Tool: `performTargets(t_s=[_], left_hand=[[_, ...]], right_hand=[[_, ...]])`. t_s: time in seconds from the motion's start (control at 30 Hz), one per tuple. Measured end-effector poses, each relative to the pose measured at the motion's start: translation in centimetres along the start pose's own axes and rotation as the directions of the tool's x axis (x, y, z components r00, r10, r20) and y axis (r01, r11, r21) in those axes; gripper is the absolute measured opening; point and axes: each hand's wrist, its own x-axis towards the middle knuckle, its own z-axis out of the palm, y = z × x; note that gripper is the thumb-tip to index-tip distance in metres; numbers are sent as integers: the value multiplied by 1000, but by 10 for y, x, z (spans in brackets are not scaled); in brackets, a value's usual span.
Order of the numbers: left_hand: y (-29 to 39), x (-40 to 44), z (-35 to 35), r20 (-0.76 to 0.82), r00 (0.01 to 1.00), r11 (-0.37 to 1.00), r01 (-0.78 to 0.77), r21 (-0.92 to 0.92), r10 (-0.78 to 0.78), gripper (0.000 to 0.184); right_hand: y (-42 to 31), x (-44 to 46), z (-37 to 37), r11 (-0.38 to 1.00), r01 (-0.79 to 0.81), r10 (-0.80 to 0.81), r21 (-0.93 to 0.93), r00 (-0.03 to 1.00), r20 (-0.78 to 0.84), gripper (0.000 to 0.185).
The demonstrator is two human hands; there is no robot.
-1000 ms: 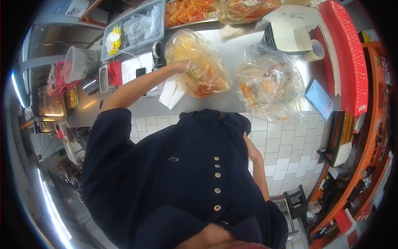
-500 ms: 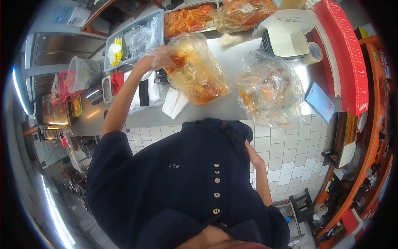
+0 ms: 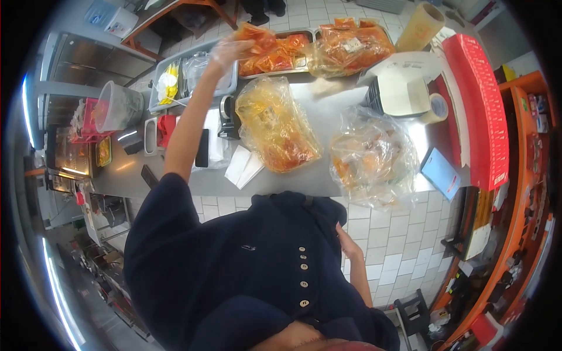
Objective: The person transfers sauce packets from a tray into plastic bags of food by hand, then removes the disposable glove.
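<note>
My left hand (image 3: 230,54), in a thin clear plastic glove and slightly blurred, is closed on a reddish-orange sachet (image 3: 256,38). It is stretched out over the near-left part of a metal tray (image 3: 304,69) of similar sachets. Below that arm's reach, a clear plastic bag (image 3: 275,120) with orange-red contents lies on the steel counter. Its mouth is toward the tray. My right hand (image 3: 349,243) is low beside my dark shirt, touching its side; most of its fingers are hidden by the cloth.
Another clear bag (image 3: 374,158) lies near the counter edge. A second tray holds a bag of sachets (image 3: 351,47). Also around are a grey bin (image 3: 225,88), a black phone (image 3: 202,149), white paper (image 3: 243,167), a tape roll (image 3: 436,109), a blue card (image 3: 440,174) and a red box (image 3: 483,111).
My left hand has come out of the clear bag and moved away from me to the sachet tray, with a reddish-orange sachet in it. My right hand stays beside my shirt.
</note>
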Motion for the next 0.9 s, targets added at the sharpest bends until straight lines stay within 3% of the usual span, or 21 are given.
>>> performTargets(t_s=[0.13, 0.2, 0.23, 0.33, 0.37, 0.4, 0.43, 0.47, 0.53, 0.57, 0.63, 0.67, 0.77, 0.8, 0.83, 0.9], left_hand=[[-56, 77, 41, 5, 999, 980, -49, -192, 51, 35], [-88, 110, 59, 60, 994, 953, 103, -286, -89, 35], [-92, 116, 70, 63, 995, 951, 89, -296, -74, 35], [-102, 99, 94, 140, 972, 953, 216, -213, -188, 32], [-102, 99, 98, 24, 970, 915, 220, 339, -242, 37], [-101, 100, 100, -101, 968, 582, 219, 783, -229, 45], [-115, 106, 94, -112, 964, 638, 244, 731, -240, 60], [-109, 103, 96, -111, 963, 640, 248, 727, -247, 60], [-97, 93, 96, -244, 969, 524, 232, 819, -47, 60], [-98, 88, 94, -250, 966, 522, 245, 817, -62, 60], [-98, 82, 88, -293, 904, 552, 79, 830, 311, 53], [-90, 75, 82, -294, 910, 551, 91, 830, 293, 53], [-44, 33, 49, -182, 978, 645, 78, 760, 97, 44], [-20, 4, 38, -31, 997, 726, 75, 683, -74, 40], [-3, -13, 32, 122, 964, 729, 93, 678, -237, 38], [19, -41, 25, 370, 751, 648, 101, 755, -548, 32]], right_hand=[[44, 44, -22, 999, 12, -13, 32, 1000, 22, 118], [60, 53, -25, 998, 17, -18, 60, 1000, 20, 117], [58, 57, -26, 995, 9, -12, 100, 999, 34, 116], [46, 49, -21, 991, 41, -41, 128, 999, -1, 110], [40, 45, -15, 986, 69, -65, 150, 997, -33, 107], [32, 41, -12, 987, 66, -62, 145, 998, -33, 107], [20, 34, -8, 990, 52, -48, 132, 998, -36, 105], [10, 28, -5, 992, 37, -32, 120, 999, -40, 102], [-5, 15, 4, 988, 51, -46, 143, 998, -36, 100], [-10, 13, 7, 983, 74, -70, 168, 997, -31, 98], [-12, 17, 4, 987, 44, -40, 154, 999, -28, 97], [-7, 20, 0, 989, 23, -18, 144, 999, -32, 96], [9, 33, -15, 994, -25, 27, 108, 999, -20, 95], [8, 34, -15, 997, -25, 28, 76, 998, -50, 95], [5, 32, -12, 996, -36, 40, 84, 998, -41, 95], [-5, 25, -9, 997, 34, -30, 65, 998, -62, 100]])
